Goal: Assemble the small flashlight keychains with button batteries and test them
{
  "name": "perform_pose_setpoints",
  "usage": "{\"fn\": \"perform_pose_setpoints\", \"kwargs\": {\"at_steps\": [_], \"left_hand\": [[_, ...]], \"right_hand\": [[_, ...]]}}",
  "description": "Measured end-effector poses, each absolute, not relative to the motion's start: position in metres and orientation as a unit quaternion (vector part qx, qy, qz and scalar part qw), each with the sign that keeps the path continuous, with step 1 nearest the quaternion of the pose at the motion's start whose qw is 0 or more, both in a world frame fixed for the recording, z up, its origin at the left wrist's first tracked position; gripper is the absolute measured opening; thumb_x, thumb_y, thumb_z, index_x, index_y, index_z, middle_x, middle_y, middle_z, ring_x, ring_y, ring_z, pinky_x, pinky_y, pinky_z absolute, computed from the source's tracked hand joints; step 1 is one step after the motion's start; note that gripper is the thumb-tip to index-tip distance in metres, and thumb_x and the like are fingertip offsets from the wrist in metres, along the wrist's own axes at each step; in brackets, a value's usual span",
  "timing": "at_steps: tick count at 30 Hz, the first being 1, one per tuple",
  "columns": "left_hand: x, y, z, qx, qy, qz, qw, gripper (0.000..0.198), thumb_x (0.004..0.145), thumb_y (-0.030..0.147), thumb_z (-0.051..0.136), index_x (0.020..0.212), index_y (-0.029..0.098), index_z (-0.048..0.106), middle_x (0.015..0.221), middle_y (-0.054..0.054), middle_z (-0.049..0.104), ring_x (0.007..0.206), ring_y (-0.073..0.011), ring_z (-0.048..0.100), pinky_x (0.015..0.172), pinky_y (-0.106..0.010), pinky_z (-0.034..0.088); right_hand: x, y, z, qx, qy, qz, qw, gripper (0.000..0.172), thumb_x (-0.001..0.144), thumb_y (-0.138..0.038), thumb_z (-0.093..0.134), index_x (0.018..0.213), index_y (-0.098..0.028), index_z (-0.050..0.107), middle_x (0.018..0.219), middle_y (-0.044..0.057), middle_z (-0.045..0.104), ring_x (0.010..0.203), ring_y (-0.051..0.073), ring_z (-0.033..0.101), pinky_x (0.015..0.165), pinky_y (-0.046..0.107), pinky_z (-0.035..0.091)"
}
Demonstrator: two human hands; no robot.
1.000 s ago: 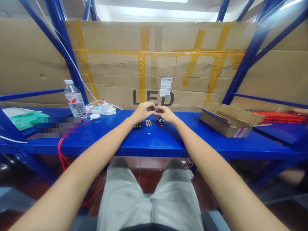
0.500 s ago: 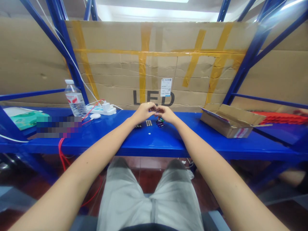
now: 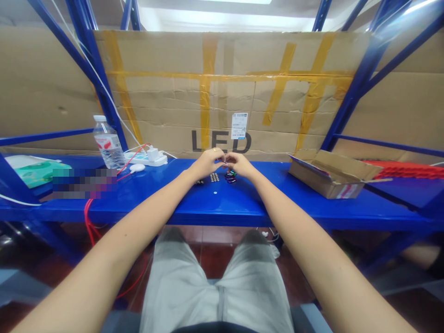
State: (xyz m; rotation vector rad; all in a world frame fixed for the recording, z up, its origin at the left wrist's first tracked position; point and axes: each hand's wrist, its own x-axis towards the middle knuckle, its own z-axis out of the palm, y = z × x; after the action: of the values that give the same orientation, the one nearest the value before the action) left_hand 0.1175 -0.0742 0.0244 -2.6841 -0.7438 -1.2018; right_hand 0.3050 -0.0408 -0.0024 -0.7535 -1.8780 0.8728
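Note:
My left hand and my right hand meet fingertip to fingertip above the blue table. Both are closed in a pinch around a tiny dark, shiny piece, too small to name. Just below my right hand lies a pile of shiny purple and green metallic pieces. Small silvery pieces sit in neat rows between the hands. More small dark pieces show beside my left wrist, partly hidden by it. One small white disc lies nearer the table's front edge.
At the right stands an open cardboard box, with red material behind it. A water bottle, a white power strip and red cables are at the left. A large cardboard sheet closes off the back.
My hands stay together in almost the same place, with only slight finger movement. Another person's hand at the far right edge has gone from view.

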Motion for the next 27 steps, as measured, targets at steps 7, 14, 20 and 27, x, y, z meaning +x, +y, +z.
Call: {"fn": "perform_pose_setpoints", "kwargs": {"at_steps": [7,14,20,27], "left_hand": [[0.1165,-0.0737,0.0242,-0.884,-0.239,-0.398,0.054,0.007,0.083,0.012,0.063,0.081,0.018,0.064,0.084,-0.004,0.065,0.084,-0.0171,0.06,0.08,-0.03,0.047],[0.12,-0.0736,0.0212,-0.875,-0.274,-0.391,0.076,0.006,0.085,0.012,0.061,0.085,0.018,0.064,0.086,-0.005,0.065,0.086,-0.0189,0.06,0.081,-0.032,0.046],[0.1222,-0.0762,0.0195,-0.864,-0.292,-0.405,0.06,0.006,0.084,0.012,0.061,0.086,0.018,0.061,0.084,-0.004,0.065,0.081,-0.0175,0.059,0.076,-0.03,0.046],[0.1207,-0.0703,0.017,-0.886,-0.261,-0.364,0.12,0.007,0.087,0.013,0.058,0.086,0.019,0.062,0.088,-0.007,0.064,0.092,-0.0216,0.059,0.083,-0.034,0.046]], "right_hand": [[0.3036,-0.0454,-0.001,-0.319,-0.752,0.359,0.451,0.018,0.07,-0.006,0.064,0.081,-0.018,0.056,0.076,0.001,0.064,0.075,0.018,0.069,0.055,0.026,0.056],[0.3017,-0.0451,-0.0025,-0.342,-0.748,0.352,0.448,0.02,0.07,-0.005,0.065,0.08,-0.018,0.053,0.07,0.0,0.064,0.066,0.018,0.067,0.055,0.029,0.056],[0.3011,-0.0457,-0.003,-0.34,-0.751,0.327,0.462,0.02,0.069,-0.008,0.067,0.079,-0.019,0.053,0.07,0.0,0.065,0.064,0.016,0.065,0.052,0.026,0.053],[0.3019,-0.0461,-0.0013,-0.323,-0.772,0.307,0.454,0.017,0.068,-0.008,0.062,0.082,-0.017,0.062,0.077,0.001,0.066,0.066,0.014,0.063,0.056,0.024,0.052]]}}
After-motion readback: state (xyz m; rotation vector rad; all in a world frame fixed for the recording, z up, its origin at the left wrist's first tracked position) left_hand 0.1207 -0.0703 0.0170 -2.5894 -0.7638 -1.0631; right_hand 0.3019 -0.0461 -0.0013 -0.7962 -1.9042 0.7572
